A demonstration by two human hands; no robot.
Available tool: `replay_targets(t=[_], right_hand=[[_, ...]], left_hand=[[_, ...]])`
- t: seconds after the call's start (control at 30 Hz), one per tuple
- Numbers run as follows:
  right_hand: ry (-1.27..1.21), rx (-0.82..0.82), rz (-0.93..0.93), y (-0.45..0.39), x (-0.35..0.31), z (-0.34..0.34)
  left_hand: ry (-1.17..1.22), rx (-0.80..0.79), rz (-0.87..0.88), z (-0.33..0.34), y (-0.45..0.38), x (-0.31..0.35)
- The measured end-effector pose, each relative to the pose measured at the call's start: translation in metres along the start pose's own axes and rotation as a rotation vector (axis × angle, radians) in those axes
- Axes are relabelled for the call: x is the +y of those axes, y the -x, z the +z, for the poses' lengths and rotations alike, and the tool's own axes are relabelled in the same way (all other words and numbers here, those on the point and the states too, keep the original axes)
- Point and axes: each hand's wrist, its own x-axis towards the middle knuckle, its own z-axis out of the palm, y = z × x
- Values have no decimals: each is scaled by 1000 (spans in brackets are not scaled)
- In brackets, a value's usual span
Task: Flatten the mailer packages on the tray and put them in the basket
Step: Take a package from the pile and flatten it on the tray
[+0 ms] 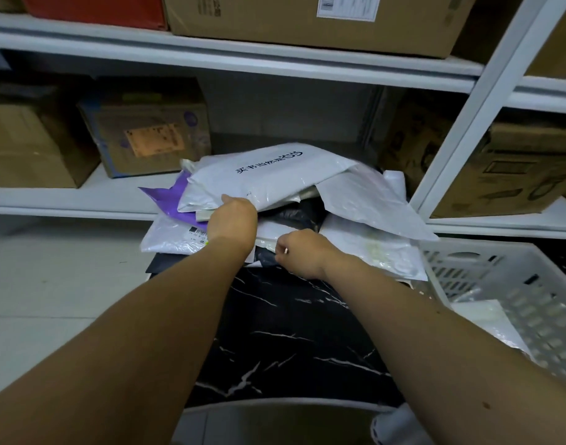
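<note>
A heap of mailer packages lies on the far end of a black marble-patterned tray (285,332). On top is a large white mailer (269,175) with black printed characters. A purple mailer (169,197) sticks out at the left, a black one (294,215) shows in the middle, and more white mailers (371,248) spread to the right. My left hand (233,220) grips the near edge of the top white mailer. My right hand (302,252), a ring on one finger, pinches the edge of a mailer low in the pile. A white slatted basket (513,284) stands at the right.
White metal shelving (243,64) runs behind the tray, loaded with cardboard boxes (146,136). A shelf upright (474,101) slants down beside the pile. A white mailer (490,322) lies inside the basket. Light floor tiles (50,300) extend to the left.
</note>
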Motion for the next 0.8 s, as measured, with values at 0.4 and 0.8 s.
replay_targets(t=[0.4, 0.8], right_hand=[[-24, 100, 36, 26, -6, -12], [-2095, 517, 574, 89, -34, -30]], left_hand=[[518, 310, -405, -70, -5, -53], [720, 621, -340, -113, 98, -96]])
